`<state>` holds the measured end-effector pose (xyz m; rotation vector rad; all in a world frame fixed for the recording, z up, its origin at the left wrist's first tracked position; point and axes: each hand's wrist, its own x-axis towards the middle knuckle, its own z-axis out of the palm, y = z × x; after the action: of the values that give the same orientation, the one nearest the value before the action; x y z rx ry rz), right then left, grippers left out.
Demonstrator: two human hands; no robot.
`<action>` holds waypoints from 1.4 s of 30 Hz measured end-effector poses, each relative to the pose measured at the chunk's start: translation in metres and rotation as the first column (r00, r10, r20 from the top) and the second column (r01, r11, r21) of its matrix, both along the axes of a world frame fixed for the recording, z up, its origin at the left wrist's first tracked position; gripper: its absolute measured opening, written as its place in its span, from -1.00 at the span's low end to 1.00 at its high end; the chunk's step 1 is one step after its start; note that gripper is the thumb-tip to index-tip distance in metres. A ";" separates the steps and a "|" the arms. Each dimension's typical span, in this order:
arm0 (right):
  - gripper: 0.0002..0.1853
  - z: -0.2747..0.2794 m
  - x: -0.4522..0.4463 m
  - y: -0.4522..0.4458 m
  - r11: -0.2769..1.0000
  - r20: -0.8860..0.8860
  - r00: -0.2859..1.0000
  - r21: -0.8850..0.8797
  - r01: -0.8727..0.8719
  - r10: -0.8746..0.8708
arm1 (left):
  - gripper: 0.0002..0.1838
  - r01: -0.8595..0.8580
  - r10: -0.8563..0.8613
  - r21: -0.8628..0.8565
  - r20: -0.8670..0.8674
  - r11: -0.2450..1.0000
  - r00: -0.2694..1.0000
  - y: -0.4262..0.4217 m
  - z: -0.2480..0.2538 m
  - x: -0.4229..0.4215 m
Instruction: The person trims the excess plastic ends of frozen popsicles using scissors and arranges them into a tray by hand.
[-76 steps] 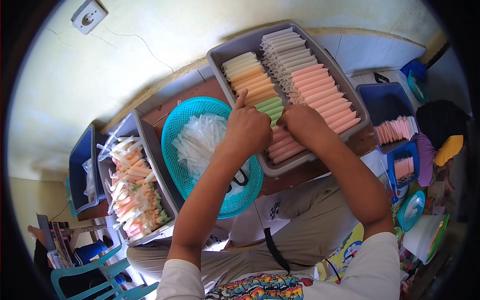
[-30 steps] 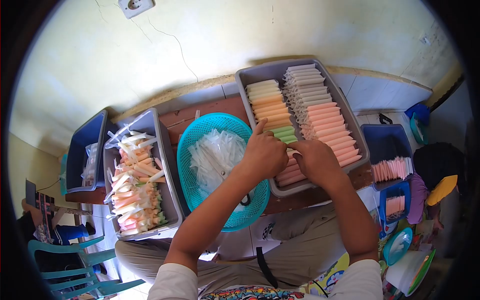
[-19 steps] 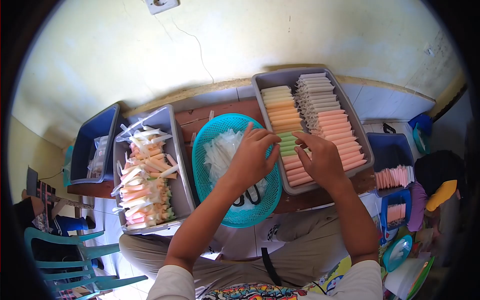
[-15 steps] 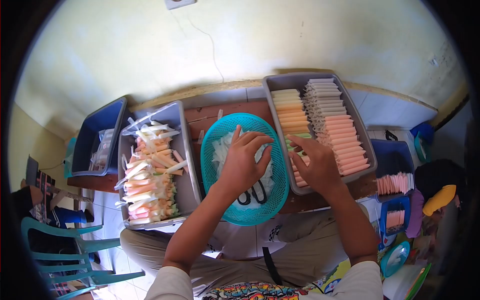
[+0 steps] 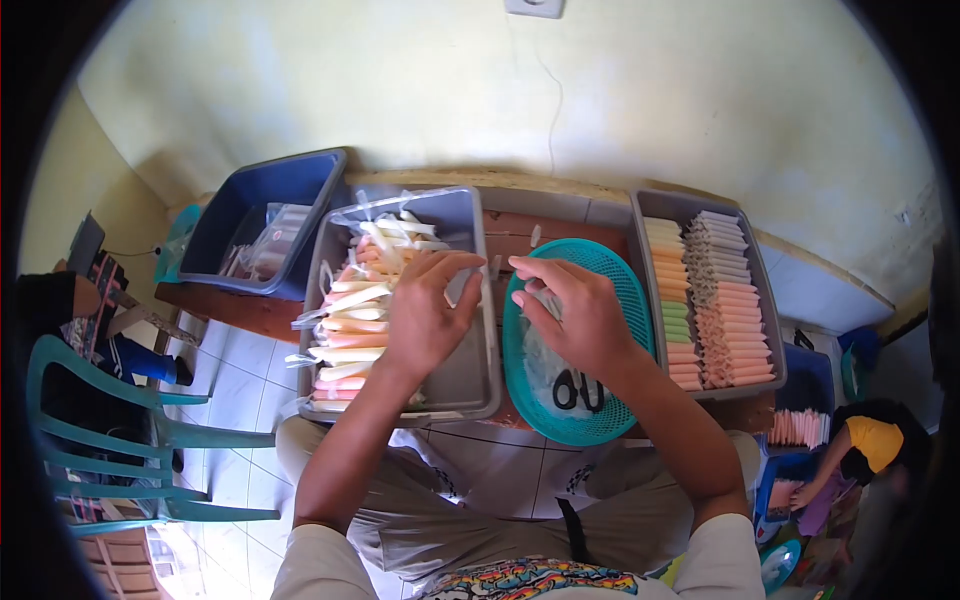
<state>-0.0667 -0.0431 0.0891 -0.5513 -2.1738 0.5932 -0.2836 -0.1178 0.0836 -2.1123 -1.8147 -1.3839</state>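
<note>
My left hand (image 5: 430, 305) hovers over the left grey tray (image 5: 487, 350), thumb and fingers apart, with nothing seen in it. Beneath and beside it lie untidy filled plastic tubes (image 5: 345, 354) in white, orange and pink, like ice pops. My right hand (image 5: 575, 308) is above the teal mesh basket (image 5: 632, 300), its fingers also apart and no object visible between them. Clear plastic wrapping (image 5: 540, 365) and black-handled scissors (image 5: 578, 392) lie in that basket. The right grey tray (image 5: 765, 262) carries neat rows of similar tubes (image 5: 735, 320), sorted by colour.
A dark blue bin (image 5: 330, 190) with plastic packs stands at the left. Below it is a green plastic chair (image 5: 110, 430). On the right, another person's arm (image 5: 822, 470) reaches to a blue container with pink tubes. A wall (image 5: 640, 90) rises behind the bench.
The view has turned left. My left hand has gone from over the basket to over the left tray, my right hand from the right tray to over the basket. Another person's arm has appeared.
</note>
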 end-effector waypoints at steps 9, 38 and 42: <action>-0.67 -0.020 -0.155 0.032 0.992 -0.029 0.992 -0.017 -0.124 0.123 | -0.75 -0.243 0.258 -0.100 0.176 0.965 0.950 -0.005 -0.018 -0.131; -0.72 -0.084 -0.304 0.080 0.965 0.420 0.907 0.242 -0.105 -0.006 | -0.55 -0.180 0.207 -0.240 0.091 0.954 0.974 0.017 -0.070 -0.222; -0.72 -0.081 -0.298 0.077 0.973 0.310 0.951 0.217 -0.082 0.011 | -0.54 -0.190 0.235 -0.273 0.142 0.943 0.962 0.018 -0.068 -0.218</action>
<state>-0.3651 0.0341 0.0085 -0.4936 -2.5141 0.2882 -0.5018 -0.1000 0.0154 -1.8727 -2.3281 -1.3803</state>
